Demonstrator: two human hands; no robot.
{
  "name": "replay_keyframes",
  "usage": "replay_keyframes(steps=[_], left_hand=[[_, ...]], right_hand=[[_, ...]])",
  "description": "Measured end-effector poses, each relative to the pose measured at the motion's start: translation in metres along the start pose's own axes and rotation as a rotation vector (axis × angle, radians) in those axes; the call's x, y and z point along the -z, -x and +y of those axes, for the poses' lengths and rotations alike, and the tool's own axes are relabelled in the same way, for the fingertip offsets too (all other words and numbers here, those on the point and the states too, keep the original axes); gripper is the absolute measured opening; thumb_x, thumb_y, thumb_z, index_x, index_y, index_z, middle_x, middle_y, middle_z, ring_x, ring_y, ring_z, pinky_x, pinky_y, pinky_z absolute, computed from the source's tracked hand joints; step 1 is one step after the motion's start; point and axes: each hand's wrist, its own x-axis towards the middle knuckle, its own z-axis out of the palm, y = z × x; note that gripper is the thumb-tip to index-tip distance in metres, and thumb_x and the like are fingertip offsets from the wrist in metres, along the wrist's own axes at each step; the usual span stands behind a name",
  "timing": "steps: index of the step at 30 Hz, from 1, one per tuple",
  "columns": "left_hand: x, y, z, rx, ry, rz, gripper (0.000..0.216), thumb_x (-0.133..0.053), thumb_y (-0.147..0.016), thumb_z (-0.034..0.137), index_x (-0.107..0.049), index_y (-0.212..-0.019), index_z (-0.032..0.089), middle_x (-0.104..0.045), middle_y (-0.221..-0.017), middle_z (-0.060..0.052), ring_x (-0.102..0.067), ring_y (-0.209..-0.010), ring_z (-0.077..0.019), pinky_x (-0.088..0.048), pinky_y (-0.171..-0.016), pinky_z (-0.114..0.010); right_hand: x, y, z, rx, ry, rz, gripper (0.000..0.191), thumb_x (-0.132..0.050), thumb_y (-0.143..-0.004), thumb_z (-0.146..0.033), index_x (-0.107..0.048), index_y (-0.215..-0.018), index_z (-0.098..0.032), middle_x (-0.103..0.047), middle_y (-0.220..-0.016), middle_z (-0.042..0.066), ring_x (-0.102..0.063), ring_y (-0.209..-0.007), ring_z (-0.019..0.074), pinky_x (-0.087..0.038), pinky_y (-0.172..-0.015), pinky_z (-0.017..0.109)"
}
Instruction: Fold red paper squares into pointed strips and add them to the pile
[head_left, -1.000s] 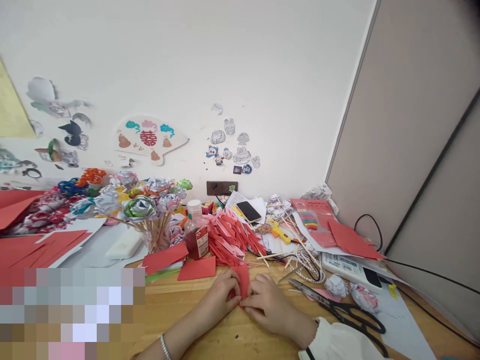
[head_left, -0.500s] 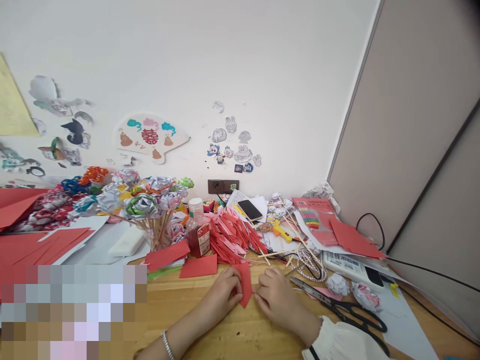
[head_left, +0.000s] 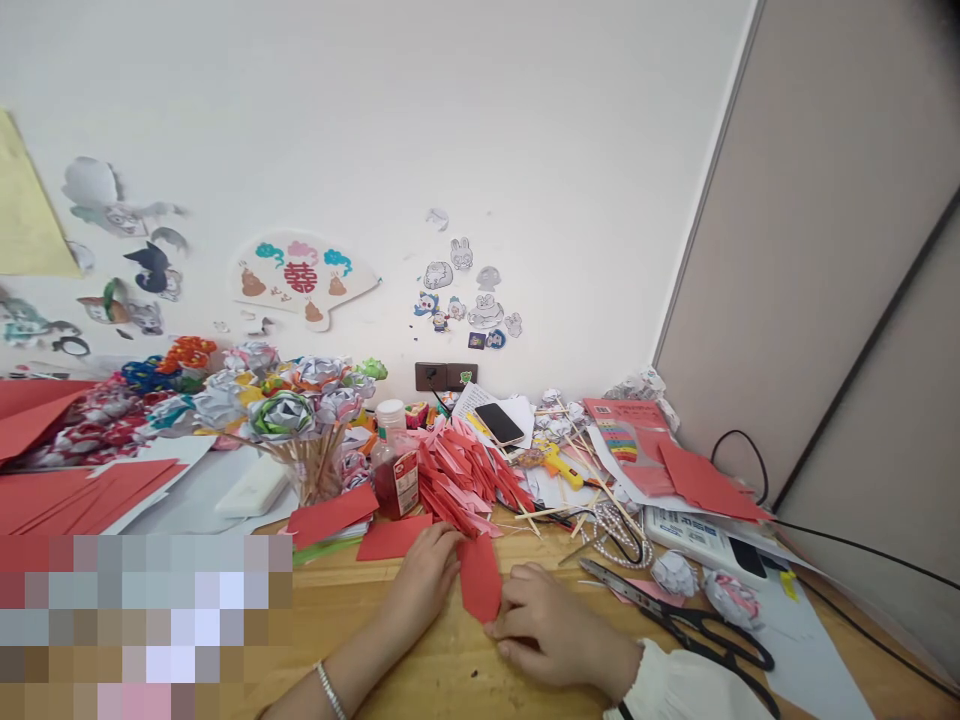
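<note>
A small piece of red paper (head_left: 480, 580) with angled lower corners is between my two hands, just above or on the wooden table; I cannot tell which. My left hand (head_left: 429, 572) has its fingers closed at the paper's upper left edge, the fingertips partly hidden. At the lower right corner, my right hand (head_left: 541, 622) pinches the paper between thumb and fingers. Behind the paper lies a heap of red folded paper strips (head_left: 469, 470). Another red paper sheet (head_left: 391, 540) rests flat beside my left hand.
Black-handled scissors (head_left: 675, 620) and crumpled paper balls (head_left: 675, 573) lie right of my right hand. A glass bottle (head_left: 395, 465), a container of sticks (head_left: 313, 475), a phone (head_left: 499, 424), a yellow glue gun (head_left: 561, 466) and a bead string (head_left: 619, 537) stand or lie further back.
My left hand has moved up and left along the paper. My right hand has come down and left onto its lower corner. More of the paper's face shows.
</note>
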Motion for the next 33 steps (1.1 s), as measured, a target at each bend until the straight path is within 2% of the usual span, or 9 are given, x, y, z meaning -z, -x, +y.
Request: replay_keyframes(steps=[3,7,9,14,17,21,26,30,33], left_hand=[[-0.001,-0.001,-0.006,-0.109,-0.026,-0.048,0.038,-0.044,-0.081,0.007,-0.06,-0.111,0.022,-0.059,-0.118,-0.01,-0.054,-0.109,-0.0233,-0.045,-0.093,-0.042],[0.009,0.001,-0.001,-0.244,-0.115,-0.233,0.038,-0.042,-0.086,0.013,-0.06,-0.116,0.027,-0.048,-0.135,-0.007,-0.043,-0.124,-0.0285,-0.04,-0.099,-0.05],[0.021,0.002,0.004,-0.297,-0.115,-0.331,0.039,-0.039,-0.089,0.016,-0.054,-0.123,0.028,-0.041,-0.141,-0.005,-0.036,-0.129,-0.0276,-0.035,-0.103,-0.051],[0.046,0.004,0.021,-0.281,-0.084,-0.49,0.031,-0.059,-0.078,0.023,-0.065,-0.108,0.028,-0.031,-0.146,-0.006,-0.026,-0.133,-0.0346,-0.029,-0.104,-0.056],[0.047,0.006,0.03,-0.285,0.019,-0.545,0.044,-0.066,-0.071,0.022,-0.061,-0.114,0.031,-0.035,-0.144,-0.005,-0.033,-0.13,-0.0332,-0.029,-0.105,-0.053],[0.042,0.009,0.035,-0.261,0.176,-0.53,0.052,-0.062,-0.071,0.015,-0.057,-0.12,0.03,-0.044,-0.139,-0.005,-0.043,-0.124,-0.0267,-0.036,-0.104,-0.042],[0.03,0.007,0.029,-0.257,0.308,-0.453,0.045,-0.047,-0.072,0.0,-0.067,-0.102,0.027,-0.063,-0.117,-0.003,-0.058,-0.106,-0.0162,-0.046,-0.092,-0.027],[0.018,0.006,0.021,-0.337,0.309,-0.426,0.03,-0.048,-0.081,0.006,-0.069,-0.094,0.024,-0.069,-0.099,-0.004,-0.062,-0.094,-0.0148,-0.048,-0.084,-0.023],[0.014,0.005,0.015,-0.359,0.247,-0.37,0.018,-0.053,-0.085,0.016,-0.069,-0.088,0.021,-0.069,-0.095,-0.006,-0.062,-0.091,-0.0168,-0.048,-0.081,-0.026]], right_hand=[[0.006,0.003,0.007,-0.006,-0.052,-0.067,0.018,-0.058,-0.078,-0.023,-0.068,-0.092,-0.022,-0.062,-0.083,0.003,-0.05,-0.076,0.0171,-0.034,-0.069,0.028],[0.019,0.015,0.022,-0.121,-0.079,-0.124,0.021,-0.056,-0.082,-0.022,-0.068,-0.1,-0.025,-0.062,-0.083,0.002,-0.053,-0.079,0.0162,-0.035,-0.069,0.026],[0.025,0.02,0.029,-0.18,-0.038,-0.118,0.022,-0.055,-0.084,-0.023,-0.068,-0.101,-0.026,-0.061,-0.079,0.002,-0.052,-0.078,0.0166,-0.034,-0.068,0.026],[0.031,0.022,0.034,-0.326,0.121,-0.063,0.021,-0.053,-0.087,-0.028,-0.066,-0.103,-0.029,-0.059,-0.085,0.003,-0.05,-0.086,0.0196,-0.033,-0.073,0.03],[0.027,0.016,0.03,-0.411,0.183,-0.027,0.023,-0.057,-0.085,-0.033,-0.064,-0.107,-0.031,-0.058,-0.093,0.004,-0.048,-0.093,0.022,-0.033,-0.079,0.033],[0.021,0.009,0.027,-0.463,0.213,-0.023,0.031,-0.066,-0.078,-0.039,-0.062,-0.106,-0.027,-0.058,-0.097,0.005,-0.047,-0.096,0.024,-0.034,-0.08,0.034],[0.016,0.006,0.029,-0.454,0.218,0.019,0.035,-0.069,-0.075,-0.037,-0.059,-0.108,-0.026,-0.059,-0.099,0.004,-0.048,-0.094,0.0235,-0.035,-0.079,0.035],[0.018,0.007,0.027,-0.417,0.167,0.057,0.033,-0.066,-0.079,-0.035,-0.058,-0.109,-0.025,-0.059,-0.097,0.003,-0.048,-0.094,0.0219,-0.035,-0.081,0.034],[0.023,0.007,0.02,-0.302,0.077,0.049,0.021,-0.062,-0.082,-0.032,-0.062,-0.102,-0.026,-0.059,-0.092,0.001,-0.049,-0.09,0.0188,-0.034,-0.081,0.032]])
